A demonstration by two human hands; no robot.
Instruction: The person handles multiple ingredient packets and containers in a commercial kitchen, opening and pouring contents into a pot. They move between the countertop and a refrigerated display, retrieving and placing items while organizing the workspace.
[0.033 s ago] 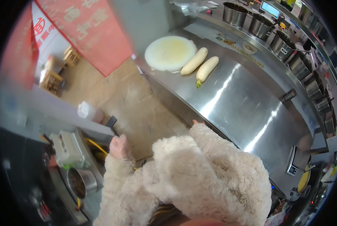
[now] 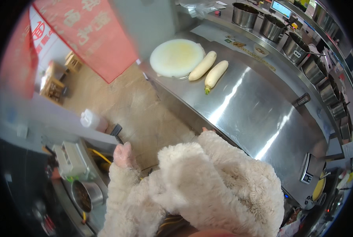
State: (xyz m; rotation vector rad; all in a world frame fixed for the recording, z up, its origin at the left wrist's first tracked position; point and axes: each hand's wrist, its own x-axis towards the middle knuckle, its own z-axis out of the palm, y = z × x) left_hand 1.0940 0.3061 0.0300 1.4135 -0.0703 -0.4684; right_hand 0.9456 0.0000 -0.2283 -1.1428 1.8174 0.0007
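My left hand [image 2: 124, 155] is low at the left, over the floor beside the side counter, with the fingers curled in and nothing seen in them. Only a bit of my right hand [image 2: 208, 129] shows past the fluffy cream sleeve [image 2: 223, 154]; it is at the near edge of the steel table [image 2: 243, 106], its fingers mostly hidden. Farther along the table, two white radishes lie side by side, out of reach of both hands: one [image 2: 203, 66] touches or overlaps the round white board [image 2: 172, 57], the other [image 2: 216, 76] has a green stem end.
Steel pots [image 2: 294, 47] line a shelf along the table's far side. A scale [image 2: 306, 170] sits at the table's right end. At left are a metal pot of dark food [image 2: 85, 194], a pale machine [image 2: 70, 160] and a white jug [image 2: 92, 119]. Red cloth [image 2: 91, 35] hangs above the doorway.
The view has shifted very slightly. Both hands and the radishes stay practically where they were.
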